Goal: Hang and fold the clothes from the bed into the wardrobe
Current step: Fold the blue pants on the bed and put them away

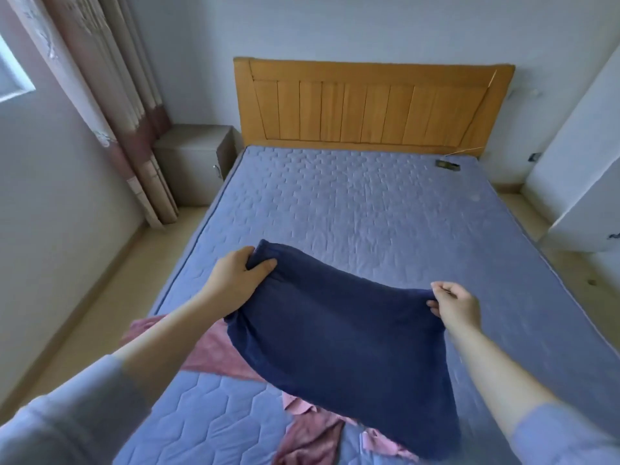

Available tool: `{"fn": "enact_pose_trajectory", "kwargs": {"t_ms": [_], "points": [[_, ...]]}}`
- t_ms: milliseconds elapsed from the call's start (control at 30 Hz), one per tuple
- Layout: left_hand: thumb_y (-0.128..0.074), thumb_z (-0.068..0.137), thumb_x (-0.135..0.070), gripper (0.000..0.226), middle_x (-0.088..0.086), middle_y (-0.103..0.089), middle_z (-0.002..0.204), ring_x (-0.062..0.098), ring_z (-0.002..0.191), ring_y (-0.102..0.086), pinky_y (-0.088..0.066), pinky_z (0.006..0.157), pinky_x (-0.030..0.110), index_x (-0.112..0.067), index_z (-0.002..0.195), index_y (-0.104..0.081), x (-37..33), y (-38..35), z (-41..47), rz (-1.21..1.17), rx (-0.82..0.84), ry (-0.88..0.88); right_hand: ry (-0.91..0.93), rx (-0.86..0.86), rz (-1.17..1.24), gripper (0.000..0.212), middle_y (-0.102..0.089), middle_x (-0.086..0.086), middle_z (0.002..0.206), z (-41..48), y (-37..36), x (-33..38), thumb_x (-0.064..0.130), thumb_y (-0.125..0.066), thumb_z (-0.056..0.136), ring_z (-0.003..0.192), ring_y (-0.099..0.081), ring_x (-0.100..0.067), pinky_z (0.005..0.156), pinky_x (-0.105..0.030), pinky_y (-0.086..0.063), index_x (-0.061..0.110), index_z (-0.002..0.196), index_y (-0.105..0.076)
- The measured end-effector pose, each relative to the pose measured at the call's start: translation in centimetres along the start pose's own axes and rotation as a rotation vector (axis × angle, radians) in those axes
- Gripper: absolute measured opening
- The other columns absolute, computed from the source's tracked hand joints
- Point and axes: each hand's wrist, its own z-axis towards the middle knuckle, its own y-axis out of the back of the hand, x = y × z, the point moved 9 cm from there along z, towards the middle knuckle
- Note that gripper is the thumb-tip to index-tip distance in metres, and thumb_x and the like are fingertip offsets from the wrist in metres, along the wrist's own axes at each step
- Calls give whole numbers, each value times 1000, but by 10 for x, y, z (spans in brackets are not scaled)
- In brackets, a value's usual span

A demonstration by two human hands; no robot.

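Note:
A navy blue garment (pixel 339 337) hangs stretched between my two hands above the near part of the bed (pixel 352 209). My left hand (pixel 240 275) grips its far left corner, fingers curled round the fabric. My right hand (pixel 454 305) pinches the right edge. The cloth droops toward me and hides part of what lies under it. Pink and mauve clothes (pixel 214 350) lie on the mattress beneath it, with more pink pieces (pixel 308 431) near the bottom edge of the view.
The bed has a blue quilted mattress and a wooden headboard (pixel 369 105). A small dark object (pixel 448 165) lies near the headboard's right end. A grey nightstand (pixel 193 162) and curtains (pixel 110 95) stand at left; a white cabinet (pixel 583 182) at right.

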Motion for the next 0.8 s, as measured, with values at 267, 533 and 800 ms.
{"fn": "enact_pose_trajectory", "kwargs": {"t_ms": [267,533,800], "points": [[-59,92,-32,16,-1,-68,83,20,83,-61,-46,73,35,-17,88,-63,251,84,-89,-109,-102,395,-43,353,-327,19,-66,-4,80,-114,-248,-52,3,-50,90,62,-62,-14,73,-34,-54,15,88,-65],[-56,93,-33,13,-10,-68,96,15,96,-61,-44,81,32,-26,101,-64,472,137,-175,-220,-165,739,41,593,-615,22,-72,-10,93,-239,-453,-119,3,-50,85,91,-66,-28,79,-31,-48,19,88,-64],[-51,96,-32,14,-13,-65,100,11,94,-57,-40,76,25,-29,107,-59,615,119,-222,-289,-198,920,72,704,-773,24,-71,-12,98,-275,-571,-186,2,-47,87,97,-65,-26,74,-25,-42,20,90,-64]]}}
